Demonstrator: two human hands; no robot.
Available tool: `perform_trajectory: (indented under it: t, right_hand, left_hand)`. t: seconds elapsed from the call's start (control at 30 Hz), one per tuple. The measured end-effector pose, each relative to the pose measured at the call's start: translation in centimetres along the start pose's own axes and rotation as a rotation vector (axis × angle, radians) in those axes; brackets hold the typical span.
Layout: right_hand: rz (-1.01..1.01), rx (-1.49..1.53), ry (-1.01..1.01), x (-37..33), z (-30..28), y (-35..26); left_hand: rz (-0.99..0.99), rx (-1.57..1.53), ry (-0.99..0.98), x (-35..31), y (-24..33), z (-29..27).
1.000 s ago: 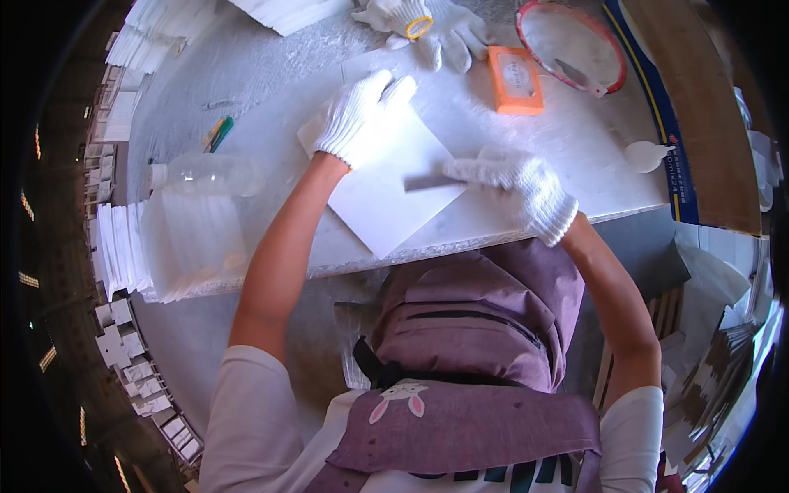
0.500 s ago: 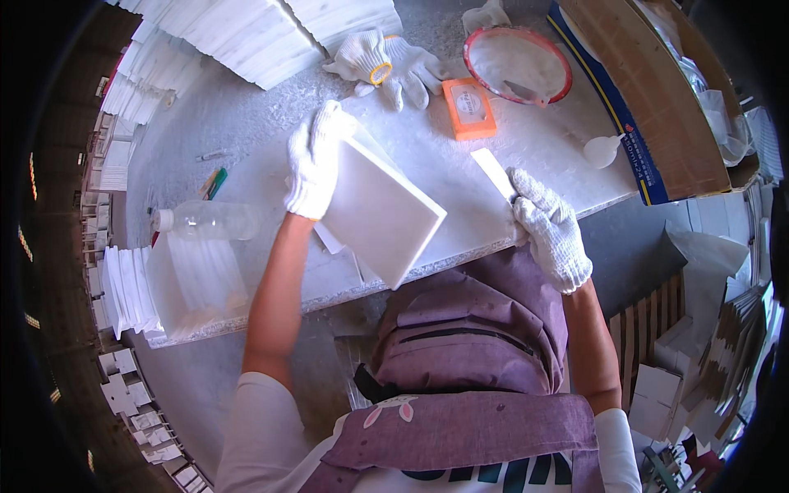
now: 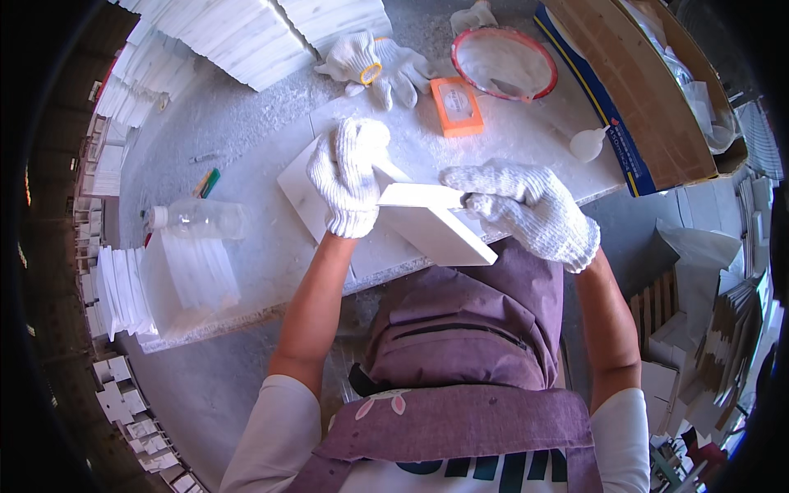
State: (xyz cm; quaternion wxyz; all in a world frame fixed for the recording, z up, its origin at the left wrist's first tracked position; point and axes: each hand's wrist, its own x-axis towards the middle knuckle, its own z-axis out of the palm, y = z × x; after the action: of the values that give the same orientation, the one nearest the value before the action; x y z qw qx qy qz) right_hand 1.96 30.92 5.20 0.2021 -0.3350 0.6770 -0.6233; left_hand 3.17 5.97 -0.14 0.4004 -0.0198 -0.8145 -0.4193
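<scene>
My left hand [image 3: 349,177], in a white knitted glove, grips a white rectangular tile [image 3: 448,238] by its far left part. The tile is tilted up off the table, with one edge facing me. In my gloved right hand [image 3: 526,201] is a scraper [image 3: 419,195] with a flat pale blade; the fingers cover its handle. The blade lies against or just over the tile's upper side; contact is hard to tell. Under my left hand another white tile [image 3: 300,185] rests flat on the dusty table [image 3: 271,131].
At the back are stacked white tiles [image 3: 238,41], spare gloves [image 3: 382,70], an orange box [image 3: 458,107] and a red-rimmed bowl [image 3: 505,66] of white material. A cardboard box [image 3: 641,82] and squeeze bulb [image 3: 588,145] stand right; a clear bottle [image 3: 201,220] lies left.
My left hand has moved right and turned the tile more edge-on. My right hand has come left and up, bringing the scraper's blade to the tile.
</scene>
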Motion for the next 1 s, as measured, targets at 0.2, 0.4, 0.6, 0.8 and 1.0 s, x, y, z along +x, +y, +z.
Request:
perform_trajectory:
  t: [0.2,0.4,0.6,0.8,1.0]
  right_hand:
    - [-0.024,-0.159,-0.173,-0.2,-1.0,-1.6]
    - [-0.11,-0.241,-0.09,-1.3,-1.1,-1.2]
    - [-0.128,-0.231,-0.07,-1.1,-0.5,-1.2]
    - [-0.094,-0.245,-0.05,-3.5,-0.8,-1.2]
    - [-0.142,-0.245,0.036,-2.4,0.1,-1.1]
  left_hand:
    - [-0.038,-0.252,0.113,0.6,2.5,1.1]
    - [-0.044,-0.262,0.145,0.4,2.0,1.4]
    - [-0.06,-0.18,0.157,0.2,1.6,1.4]
    - [-0.013,-0.107,0.086,0.3,2.7,1.3]
    - [-0.017,-0.202,0.13,0.4,2.5,1.6]
